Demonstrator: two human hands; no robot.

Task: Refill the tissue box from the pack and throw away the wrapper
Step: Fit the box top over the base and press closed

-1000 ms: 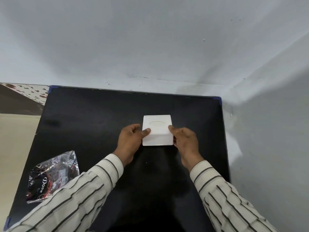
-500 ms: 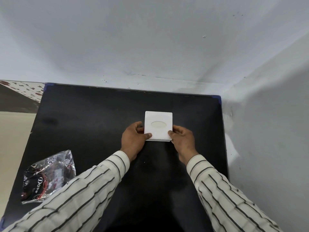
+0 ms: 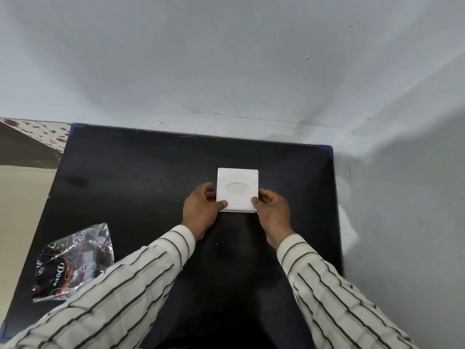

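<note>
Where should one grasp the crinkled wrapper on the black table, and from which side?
Pinch the wrapper at its raised upper right corner, coming from above: it lies flat and crumpled, and the left sleeve overlaps its lower right edge.

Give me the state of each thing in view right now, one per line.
Tissue box: flat on the table, oval opening up, gripped at both sides.
Left hand: holding the box's left edge.
Right hand: holding its right edge.
Wrapper: crumpled, lying at the table's left edge, untouched.

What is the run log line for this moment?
hands: left, right grip tissue box | wrapper on table
</note>
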